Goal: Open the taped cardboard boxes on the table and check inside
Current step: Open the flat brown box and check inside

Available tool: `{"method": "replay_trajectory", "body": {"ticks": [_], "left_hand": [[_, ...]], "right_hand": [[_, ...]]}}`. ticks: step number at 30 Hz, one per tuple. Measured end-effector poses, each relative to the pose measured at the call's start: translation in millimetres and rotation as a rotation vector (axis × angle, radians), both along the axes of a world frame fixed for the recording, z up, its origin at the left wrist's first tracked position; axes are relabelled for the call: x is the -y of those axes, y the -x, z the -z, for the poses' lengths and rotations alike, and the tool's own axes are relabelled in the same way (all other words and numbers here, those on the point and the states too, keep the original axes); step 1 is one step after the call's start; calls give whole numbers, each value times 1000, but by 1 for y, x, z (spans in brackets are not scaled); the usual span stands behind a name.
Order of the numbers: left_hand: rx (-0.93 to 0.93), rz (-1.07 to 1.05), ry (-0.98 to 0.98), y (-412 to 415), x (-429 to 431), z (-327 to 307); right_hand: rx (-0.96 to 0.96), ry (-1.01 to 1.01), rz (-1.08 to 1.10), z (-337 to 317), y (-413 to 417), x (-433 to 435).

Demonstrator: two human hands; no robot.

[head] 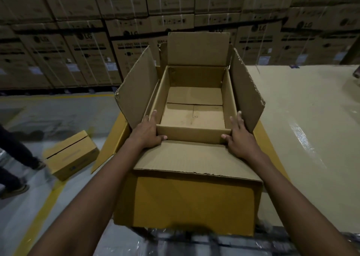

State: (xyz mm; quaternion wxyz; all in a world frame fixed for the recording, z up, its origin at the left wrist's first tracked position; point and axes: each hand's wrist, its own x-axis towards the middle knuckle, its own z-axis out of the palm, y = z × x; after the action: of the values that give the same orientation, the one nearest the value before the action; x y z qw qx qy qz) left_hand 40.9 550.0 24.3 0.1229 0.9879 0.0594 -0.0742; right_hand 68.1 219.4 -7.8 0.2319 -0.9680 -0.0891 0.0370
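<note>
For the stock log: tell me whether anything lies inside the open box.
No, the open box shows only its bare cardboard bottom, with nothing lying on it.

A brown corrugated cardboard box point(192, 137) is seen standing open, far flap raised upright, side flaps leaning outward, near flap folded down (its edge torn ragged). Inside, bare bottom flaps appear to be shown.
</note>
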Motion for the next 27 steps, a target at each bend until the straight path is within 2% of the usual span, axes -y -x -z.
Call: {"method": "replay_trajectory", "body": {"ticks": [3, 7, 14, 20, 27], "left_hand": [[-73, -18, -15, -6, -4, -1], [-78, -27, -30, -5, -2, -3], [112, 20, -68, 10, 7, -3], [84, 30, -83, 7, 5, -5], [78, -96, 107, -2, -2, 2]], "right_hand": [[-51, 43, -3, -5, -5, -3], [-65, 58, -8, -9, -4, -3], [34, -41, 62, -14, 18, -6], [7, -15, 89, -13, 17, -6], [42, 108, 58, -6, 5, -3]]}}
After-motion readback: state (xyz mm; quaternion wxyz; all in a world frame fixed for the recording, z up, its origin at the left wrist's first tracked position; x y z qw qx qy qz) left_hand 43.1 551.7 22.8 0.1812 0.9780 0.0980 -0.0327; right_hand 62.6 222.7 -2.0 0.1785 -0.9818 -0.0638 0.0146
